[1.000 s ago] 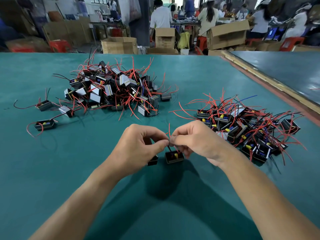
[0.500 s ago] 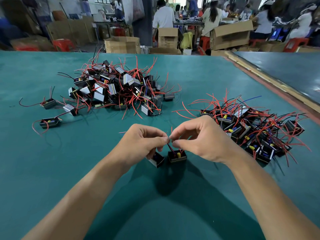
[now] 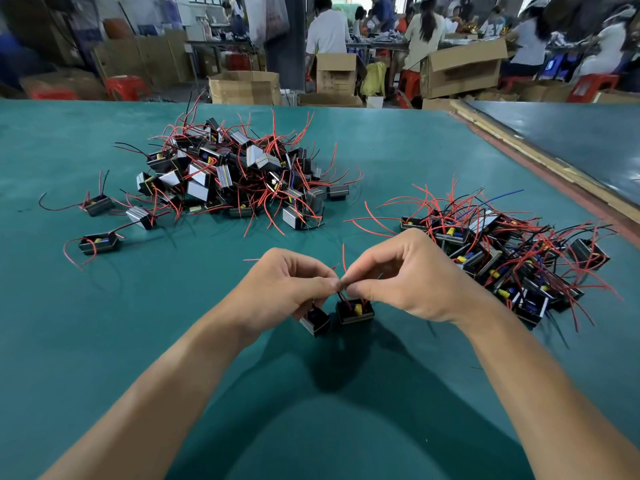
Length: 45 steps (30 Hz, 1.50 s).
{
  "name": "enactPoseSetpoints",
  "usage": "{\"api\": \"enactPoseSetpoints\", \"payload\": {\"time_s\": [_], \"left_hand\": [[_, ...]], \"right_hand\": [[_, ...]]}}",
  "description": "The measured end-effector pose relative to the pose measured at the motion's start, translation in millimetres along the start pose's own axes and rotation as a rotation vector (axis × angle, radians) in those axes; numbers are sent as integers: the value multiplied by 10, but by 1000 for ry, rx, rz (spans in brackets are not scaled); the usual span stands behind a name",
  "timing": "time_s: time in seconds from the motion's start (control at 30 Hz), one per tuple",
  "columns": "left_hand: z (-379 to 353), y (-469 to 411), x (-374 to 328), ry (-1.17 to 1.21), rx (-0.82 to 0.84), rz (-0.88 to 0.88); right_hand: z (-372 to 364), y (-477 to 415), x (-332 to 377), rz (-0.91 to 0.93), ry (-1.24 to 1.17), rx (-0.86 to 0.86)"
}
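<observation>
Two small black modules sit in the middle of the green bench (image 3: 104, 341), right under the hands. The left module (image 3: 315, 320) is tilted below the left hand (image 3: 287, 289). The right module (image 3: 355, 310) lies open face up, a yellow part showing, below the right hand (image 3: 412, 282). Judging by the shadow, both seem to hang clear of the surface. Their red leads (image 3: 341, 295) rise to where the fingertips meet. Each hand's grip is closed in a pinch on the leads, thumb against forefinger, and one lead end stands up above the pinch. The leads are probably being twisted or joined, though the fingers hide the joint.

The right heap (image 3: 502, 251), just beside the right wrist, looks like finished work. The bigger left heap (image 3: 235, 171), farther back, looks like the supply, with stray modules (image 3: 98, 242) lying off to its left. On that reading a good share is done, yet more than half is left.
</observation>
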<state>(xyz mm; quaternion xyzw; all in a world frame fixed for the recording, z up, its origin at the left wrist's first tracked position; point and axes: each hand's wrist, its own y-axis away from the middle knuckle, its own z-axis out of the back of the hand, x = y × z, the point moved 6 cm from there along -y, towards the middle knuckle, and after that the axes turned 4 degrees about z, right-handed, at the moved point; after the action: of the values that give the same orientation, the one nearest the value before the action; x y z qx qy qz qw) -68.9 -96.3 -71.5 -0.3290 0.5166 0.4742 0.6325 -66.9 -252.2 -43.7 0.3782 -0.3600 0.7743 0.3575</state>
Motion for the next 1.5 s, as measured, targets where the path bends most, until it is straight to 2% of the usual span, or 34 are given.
{"api": "enactPoseSetpoints", "payload": {"time_s": [0.2,0.47,0.7,0.83,1.13,1.33,1.5], "left_hand": [[2,2,15,-10,-12,8],[-32,19,-14,3,59,-32],[-70,49,-39,36,141,-50],[-70,36,-18,45,110,-40],[-47,18,-12,58,-8,-42],[-34,11,-14,54,-39,-28],[-37,14,-13,46,-65,-11]], "right_hand": [[-45,1,-4,13,9,26],[-68,-15,-15,17,29,5],[-59,-9,-77,-64,12,36],[-72,2,-142,-134,20,62],[-108,-12,-214,-244,-17,-74],[-145,-2,-214,-282,9,-10],[-155,-16,-223,-270,31,-24]]}}
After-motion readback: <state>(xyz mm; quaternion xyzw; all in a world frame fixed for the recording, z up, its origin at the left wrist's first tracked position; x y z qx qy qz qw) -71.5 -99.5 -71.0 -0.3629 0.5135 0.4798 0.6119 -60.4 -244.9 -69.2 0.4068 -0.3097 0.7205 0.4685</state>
